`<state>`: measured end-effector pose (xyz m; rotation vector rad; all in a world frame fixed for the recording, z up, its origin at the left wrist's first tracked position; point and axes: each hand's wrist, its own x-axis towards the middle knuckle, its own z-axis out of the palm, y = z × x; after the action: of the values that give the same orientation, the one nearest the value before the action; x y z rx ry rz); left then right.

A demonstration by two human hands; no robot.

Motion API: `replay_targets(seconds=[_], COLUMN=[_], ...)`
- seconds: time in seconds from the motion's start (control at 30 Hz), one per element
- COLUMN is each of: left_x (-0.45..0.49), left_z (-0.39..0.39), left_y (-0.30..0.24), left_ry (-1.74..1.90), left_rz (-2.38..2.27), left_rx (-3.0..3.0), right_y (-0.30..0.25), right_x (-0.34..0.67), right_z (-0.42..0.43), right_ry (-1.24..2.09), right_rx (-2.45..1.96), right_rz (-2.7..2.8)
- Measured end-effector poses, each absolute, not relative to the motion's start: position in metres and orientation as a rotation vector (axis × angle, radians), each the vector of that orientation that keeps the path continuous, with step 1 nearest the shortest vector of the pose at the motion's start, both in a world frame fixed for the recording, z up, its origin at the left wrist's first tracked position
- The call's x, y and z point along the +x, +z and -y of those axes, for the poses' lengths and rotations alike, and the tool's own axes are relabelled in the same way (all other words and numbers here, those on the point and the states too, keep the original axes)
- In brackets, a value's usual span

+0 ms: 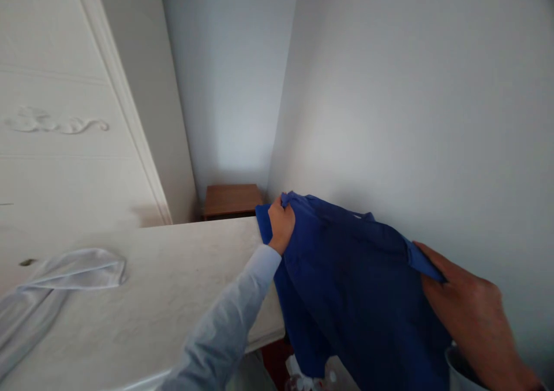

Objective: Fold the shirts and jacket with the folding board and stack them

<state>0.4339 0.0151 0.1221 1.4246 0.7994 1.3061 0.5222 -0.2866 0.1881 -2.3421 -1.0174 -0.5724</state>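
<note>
A dark blue garment (pixel 355 275), probably a shirt or jacket, hangs stretched between my two hands. My left hand (pixel 282 225) is closed on its upper left edge, close to the far right end of the white surface. On the right, my right hand (pixel 470 304) pinches the opposite upper edge between thumb and fingers. The cloth drapes down past the end of the surface, and its lower part runs out of view. A sleeve-like part hangs behind my left hand.
A pale marble-patterned surface (pixel 173 275) stretches to the left, with a white cloth (pixel 86 270) lying on it. A white cabinet (pixel 69 102) stands behind. In the corner is a brown wooden stand (pixel 231 199). Plain wall (pixel 411 91) rises at right; clear plastic items (pixel 298 379) sit below.
</note>
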Motion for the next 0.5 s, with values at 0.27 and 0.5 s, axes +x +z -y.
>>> replay_targets(seconds=[0.27,0.5], left_x=[0.500,0.488], left_z=[-0.150,-0.195], left_y=[0.130,0.037], left_ry=[1.082,0.732], left_rz=[-1.028,-1.212], left_rx=[1.312,1.078], right_y=[0.146,0.044], right_x=[0.539,0.537], right_z=[0.236,0.244], right_ry=[-0.504,-0.064], right_rx=[-2.354,-2.418], right_rz=[0.692,0.303])
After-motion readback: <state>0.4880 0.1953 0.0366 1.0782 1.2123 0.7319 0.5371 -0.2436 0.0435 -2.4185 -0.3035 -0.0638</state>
